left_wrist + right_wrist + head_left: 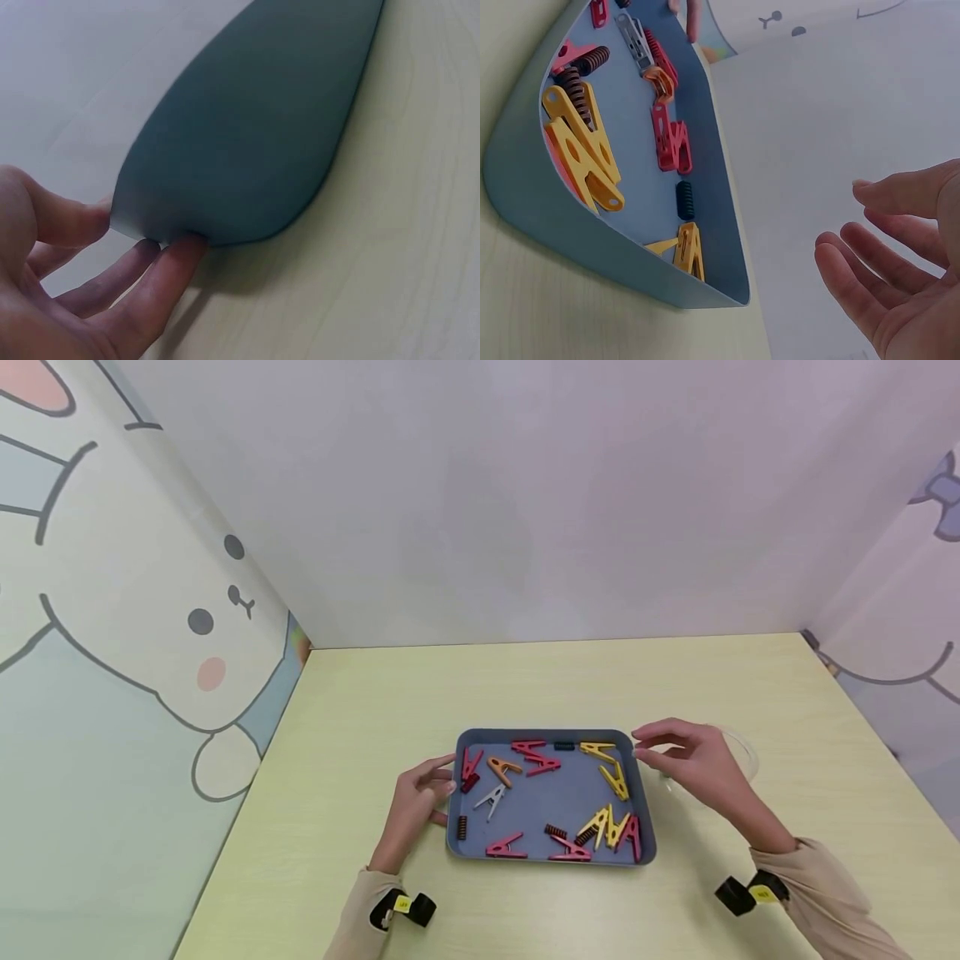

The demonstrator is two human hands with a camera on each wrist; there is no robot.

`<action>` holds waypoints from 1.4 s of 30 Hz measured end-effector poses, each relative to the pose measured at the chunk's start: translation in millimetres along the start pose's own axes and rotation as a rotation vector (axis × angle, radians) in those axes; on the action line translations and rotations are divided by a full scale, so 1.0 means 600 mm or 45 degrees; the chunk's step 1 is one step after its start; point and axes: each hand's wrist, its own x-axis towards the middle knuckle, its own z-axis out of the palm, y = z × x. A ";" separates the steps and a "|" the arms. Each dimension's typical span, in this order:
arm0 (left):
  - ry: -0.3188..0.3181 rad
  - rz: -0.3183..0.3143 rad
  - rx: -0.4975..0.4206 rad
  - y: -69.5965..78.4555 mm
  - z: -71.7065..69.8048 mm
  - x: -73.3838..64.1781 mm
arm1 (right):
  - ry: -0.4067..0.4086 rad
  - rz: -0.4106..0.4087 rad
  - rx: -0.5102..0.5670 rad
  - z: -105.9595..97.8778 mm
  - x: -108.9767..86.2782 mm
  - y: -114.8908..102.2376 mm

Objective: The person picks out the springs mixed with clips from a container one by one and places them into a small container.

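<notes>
A blue-grey tray (pixel 525 802) lies on the table, holding several red, yellow, orange and grey spring clips. My left hand (pixel 420 789) grips the tray's left side; in the left wrist view its fingers (pixel 176 274) meet the tray's outer wall (pixel 247 142) and edge. Beside the tray's right back corner, my right hand (pixel 693 760) is raised with thumb and fingers apart. The right wrist view shows nothing between its fingers (pixel 847 277). Nearest to that hand are a yellow clip (pixel 597 750) and another yellow clip (pixel 615 781).
Small dark coil-shaped pieces (pixel 462 827) lie among the clips. A clear ring-like item (pixel 750 756) is on the table behind my right hand. Pale walls (pixel 525 527) stand behind the table and at both sides, the side ones with cartoon drawings.
</notes>
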 end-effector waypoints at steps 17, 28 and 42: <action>-0.066 -0.042 -0.030 0.009 -0.004 0.001 | -0.048 -0.056 0.027 0.024 0.015 0.008; -0.056 -0.034 -0.009 0.029 -0.001 -0.010 | -0.077 -0.034 -0.021 0.039 0.029 0.008; -0.012 -0.011 -0.014 0.001 -0.001 0.001 | -0.082 -0.067 -0.123 0.058 0.044 0.019</action>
